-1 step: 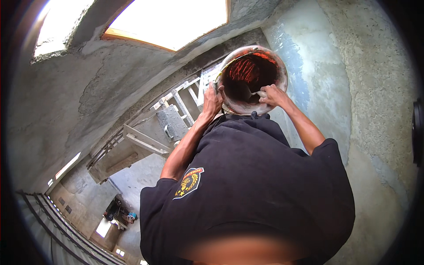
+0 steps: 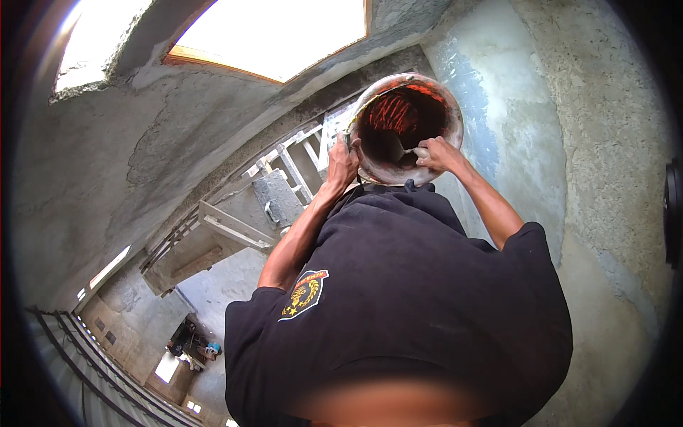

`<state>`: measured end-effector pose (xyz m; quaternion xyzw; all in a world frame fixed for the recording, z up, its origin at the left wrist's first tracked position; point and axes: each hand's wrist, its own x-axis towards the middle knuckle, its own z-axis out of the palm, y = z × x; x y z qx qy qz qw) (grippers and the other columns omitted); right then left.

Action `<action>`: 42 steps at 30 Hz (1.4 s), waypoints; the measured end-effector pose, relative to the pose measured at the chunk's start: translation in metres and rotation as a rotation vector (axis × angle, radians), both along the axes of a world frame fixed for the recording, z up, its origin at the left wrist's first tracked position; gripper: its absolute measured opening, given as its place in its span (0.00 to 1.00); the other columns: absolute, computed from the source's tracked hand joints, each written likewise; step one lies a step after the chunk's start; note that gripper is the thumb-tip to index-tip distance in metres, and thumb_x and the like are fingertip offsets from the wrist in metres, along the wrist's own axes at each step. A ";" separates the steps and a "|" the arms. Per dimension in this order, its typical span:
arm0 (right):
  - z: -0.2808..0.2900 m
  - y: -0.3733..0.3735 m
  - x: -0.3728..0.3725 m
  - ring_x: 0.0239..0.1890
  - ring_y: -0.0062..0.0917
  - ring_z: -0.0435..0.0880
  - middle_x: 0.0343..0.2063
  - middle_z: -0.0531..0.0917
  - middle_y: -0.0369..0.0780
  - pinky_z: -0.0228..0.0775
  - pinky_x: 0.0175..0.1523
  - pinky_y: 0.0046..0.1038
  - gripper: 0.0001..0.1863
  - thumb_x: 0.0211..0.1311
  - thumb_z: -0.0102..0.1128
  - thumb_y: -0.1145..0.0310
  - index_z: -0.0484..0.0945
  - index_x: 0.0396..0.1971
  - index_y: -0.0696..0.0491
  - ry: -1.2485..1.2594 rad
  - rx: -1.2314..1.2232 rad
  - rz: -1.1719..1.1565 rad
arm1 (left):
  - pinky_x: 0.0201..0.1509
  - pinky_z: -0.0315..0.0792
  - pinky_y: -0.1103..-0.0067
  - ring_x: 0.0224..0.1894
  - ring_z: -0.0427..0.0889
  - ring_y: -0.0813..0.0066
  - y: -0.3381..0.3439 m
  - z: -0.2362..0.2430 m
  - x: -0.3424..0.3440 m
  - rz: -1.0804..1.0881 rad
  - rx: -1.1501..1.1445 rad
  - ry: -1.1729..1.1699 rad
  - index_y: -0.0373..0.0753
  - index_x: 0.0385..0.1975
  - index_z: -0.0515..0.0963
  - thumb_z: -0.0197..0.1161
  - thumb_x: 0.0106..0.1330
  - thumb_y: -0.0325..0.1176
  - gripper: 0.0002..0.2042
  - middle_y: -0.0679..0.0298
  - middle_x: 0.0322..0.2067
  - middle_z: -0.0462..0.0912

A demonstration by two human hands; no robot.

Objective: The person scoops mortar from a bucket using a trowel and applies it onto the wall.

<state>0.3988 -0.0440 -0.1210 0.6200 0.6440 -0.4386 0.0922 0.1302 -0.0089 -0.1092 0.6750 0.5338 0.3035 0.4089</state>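
Observation:
A round bucket [image 2: 457, 119] with a mortar-smeared rim is tilted toward me, its dark hollow showing reddish streaks on the inner wall. My left hand [image 2: 343, 164] is closed on the bucket's left edge. Inside the mouth, at the near right, my right hand [image 2: 441, 154] grips the pale handle of a trowel [image 2: 394, 146]. The trowel's blade points left and down into the bucket. Shadow hides the bucket's bottom and what lies there.
Left of the bucket stands a pale wooden frame [image 2: 293, 169] with several slats. A grey rectangular float [image 2: 278, 198] with a handle lies by it. Rough plastered walls [image 2: 498, 128] rise close on the right and at the left, below a bright window opening [image 2: 274, 32]. Far lower left, dark clutter [image 2: 188, 340] sits on the floor.

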 end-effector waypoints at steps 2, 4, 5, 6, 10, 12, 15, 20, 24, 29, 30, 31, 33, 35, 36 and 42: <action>-0.011 -0.010 -0.001 0.41 0.43 0.80 0.34 0.80 0.54 0.72 0.48 0.38 0.25 0.44 0.66 0.58 0.77 0.42 0.57 0.071 -0.013 -0.060 | 0.35 0.70 0.67 0.31 0.79 0.55 -0.001 0.008 0.002 -0.018 -0.313 0.081 0.32 0.48 0.67 0.51 0.68 0.39 0.17 0.48 0.31 0.78; -0.007 -0.020 -0.015 0.36 0.45 0.81 0.28 0.81 0.54 0.73 0.42 0.37 0.22 0.44 0.64 0.59 0.79 0.38 0.57 0.207 -0.002 -0.194 | 0.34 0.70 0.67 0.30 0.78 0.54 -0.003 0.005 -0.001 -0.014 -0.242 0.092 0.32 0.49 0.66 0.51 0.68 0.40 0.18 0.47 0.30 0.78; -0.006 -0.021 -0.021 0.36 0.44 0.82 0.29 0.81 0.54 0.73 0.41 0.37 0.21 0.45 0.63 0.58 0.79 0.36 0.58 0.193 -0.004 -0.221 | 0.34 0.70 0.67 0.30 0.78 0.54 -0.004 0.003 -0.003 -0.003 -0.241 0.082 0.32 0.49 0.66 0.51 0.68 0.40 0.18 0.47 0.29 0.78; -0.007 -0.025 -0.026 0.36 0.44 0.82 0.29 0.81 0.54 0.73 0.41 0.37 0.21 0.45 0.63 0.58 0.79 0.36 0.58 0.191 -0.002 -0.226 | 0.34 0.70 0.66 0.30 0.78 0.53 -0.005 0.005 -0.002 0.003 -0.241 0.068 0.32 0.49 0.66 0.50 0.68 0.40 0.18 0.47 0.29 0.78; -0.008 -0.027 -0.048 0.36 0.45 0.81 0.30 0.81 0.54 0.73 0.42 0.37 0.23 0.45 0.62 0.56 0.78 0.37 0.58 0.186 0.033 -0.465 | 0.23 0.66 0.68 0.21 0.75 0.59 -0.009 -0.001 0.002 0.004 -0.087 0.108 0.24 0.40 0.66 0.50 0.68 0.36 0.16 0.46 0.21 0.75; -0.013 -0.028 -0.050 0.37 0.45 0.81 0.30 0.81 0.54 0.72 0.43 0.38 0.23 0.45 0.61 0.56 0.78 0.38 0.57 0.174 0.057 -0.464 | 0.26 0.67 0.67 0.22 0.77 0.57 -0.008 0.001 0.000 0.004 -0.163 0.099 0.26 0.41 0.66 0.50 0.68 0.38 0.17 0.45 0.23 0.76; -0.016 -0.031 -0.049 0.38 0.46 0.81 0.32 0.81 0.54 0.72 0.46 0.38 0.24 0.44 0.61 0.56 0.78 0.39 0.58 0.165 0.066 -0.475 | 0.30 0.69 0.64 0.28 0.79 0.48 -0.010 0.003 -0.001 0.008 -0.200 0.076 0.29 0.41 0.66 0.51 0.68 0.42 0.18 0.44 0.24 0.77; -0.019 -0.034 -0.048 0.40 0.47 0.80 0.34 0.80 0.55 0.71 0.48 0.38 0.28 0.42 0.62 0.54 0.76 0.42 0.60 0.137 0.164 -0.528 | 0.33 0.69 0.63 0.31 0.79 0.46 -0.012 0.005 -0.002 0.005 -0.269 0.138 0.29 0.43 0.66 0.51 0.68 0.44 0.20 0.42 0.28 0.78; -0.013 -0.050 -0.032 0.40 0.46 0.80 0.33 0.80 0.56 0.70 0.48 0.37 0.31 0.40 0.63 0.53 0.76 0.41 0.63 0.182 0.254 -0.443 | 0.37 0.70 0.64 0.34 0.79 0.46 -0.016 -0.003 -0.005 -0.002 -0.251 0.110 0.30 0.46 0.66 0.50 0.68 0.47 0.22 0.42 0.30 0.78; 0.002 -0.070 -0.005 0.31 0.35 0.81 0.26 0.81 0.48 0.71 0.37 0.33 0.21 0.41 0.65 0.59 0.78 0.30 0.61 0.267 0.103 -0.489 | 0.37 0.70 0.64 0.34 0.79 0.48 -0.013 -0.009 -0.007 0.051 -0.283 0.084 0.30 0.45 0.67 0.47 0.68 0.49 0.24 0.44 0.30 0.78; 0.011 -0.070 -0.002 0.27 0.30 0.81 0.24 0.80 0.44 0.72 0.34 0.30 0.18 0.42 0.65 0.61 0.78 0.30 0.61 0.333 0.005 -0.522 | 0.38 0.69 0.63 0.35 0.79 0.48 -0.011 -0.013 -0.009 0.073 -0.247 0.110 0.30 0.45 0.67 0.47 0.68 0.50 0.23 0.44 0.30 0.78; 0.020 -0.069 0.001 0.22 0.18 0.76 0.22 0.79 0.38 0.69 0.28 0.22 0.16 0.44 0.64 0.67 0.78 0.33 0.59 0.426 -0.089 -0.563 | 0.33 0.71 0.66 0.28 0.80 0.53 -0.009 -0.024 -0.010 0.088 -0.125 0.124 0.32 0.43 0.68 0.47 0.68 0.49 0.22 0.48 0.26 0.79; -0.004 -0.076 0.004 0.23 0.16 0.75 0.23 0.79 0.37 0.68 0.28 0.22 0.17 0.44 0.64 0.67 0.77 0.36 0.59 0.508 0.104 -0.566 | 0.29 0.72 0.67 0.24 0.80 0.57 -0.002 -0.039 -0.016 0.107 -0.194 0.106 0.32 0.42 0.68 0.48 0.68 0.49 0.21 0.50 0.23 0.78; -0.010 -0.069 0.010 0.38 0.28 0.81 0.34 0.82 0.46 0.71 0.46 0.28 0.26 0.41 0.68 0.62 0.76 0.44 0.57 0.447 0.098 -0.596 | 0.19 0.71 0.72 0.13 0.77 0.67 0.006 -0.045 -0.021 0.127 -0.299 0.138 0.31 0.38 0.69 0.49 0.68 0.47 0.20 0.58 0.15 0.75; -0.016 -0.066 0.013 0.41 0.32 0.81 0.38 0.81 0.48 0.71 0.48 0.30 0.27 0.42 0.69 0.59 0.76 0.44 0.58 0.368 0.181 -0.535 | 0.19 0.71 0.72 0.13 0.77 0.67 0.014 -0.037 -0.018 0.138 -0.277 0.126 0.31 0.38 0.69 0.49 0.68 0.47 0.20 0.58 0.15 0.75; 0.051 0.030 -0.042 0.29 0.30 0.75 0.25 0.76 0.44 0.69 0.38 0.31 0.24 0.43 0.68 0.56 0.72 0.32 0.60 0.636 0.510 -0.444 | 0.45 0.68 0.59 0.40 0.72 0.41 0.028 -0.044 -0.049 0.211 -0.175 0.477 0.29 0.41 0.71 0.55 0.62 0.42 0.19 0.38 0.37 0.71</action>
